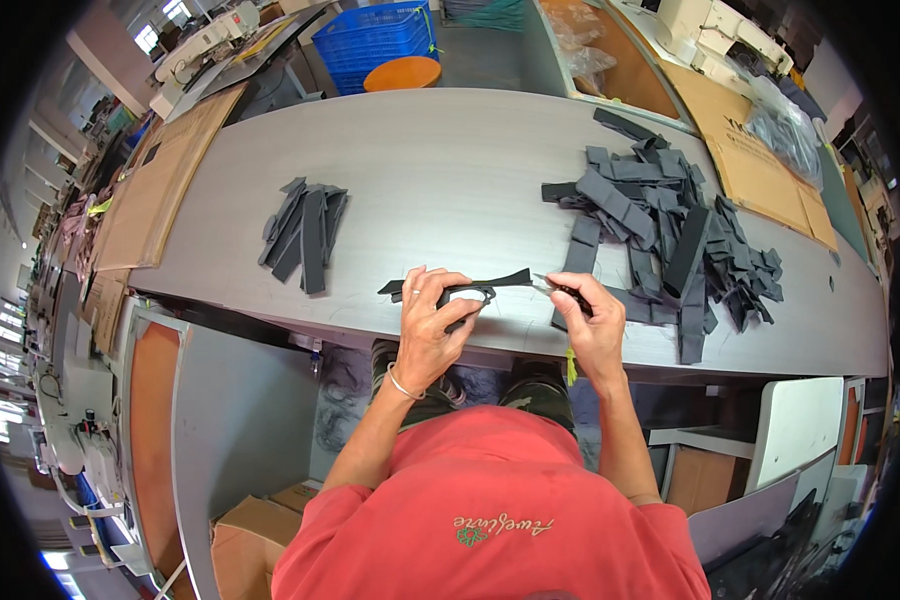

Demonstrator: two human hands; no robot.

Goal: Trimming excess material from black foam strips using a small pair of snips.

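Observation:
Near the front edge of the table, my left hand [432, 322] is closed on a black fabric strip [508, 280]. The strip sticks out on both sides of the fingers, and part of it bends back in a loop by the thumb. My right hand [596, 328] grips small thread snips [573, 296] with a dark handle. Their pale metal tip is right at the strip's right end; whether it touches cannot be told. A large heap of dark grey and black strips [625, 205] lies to the right. On the left is a smaller pile of similar strips [313, 240].
The grey table [420, 180] curves across the view. Flattened cardboard [175, 190] lies along its left side, more cardboard [760, 175] with a clear plastic bag [785, 135] on the right. Beyond stand an orange round stool [402, 73], a blue crate [370, 40] and sewing machines [720, 30].

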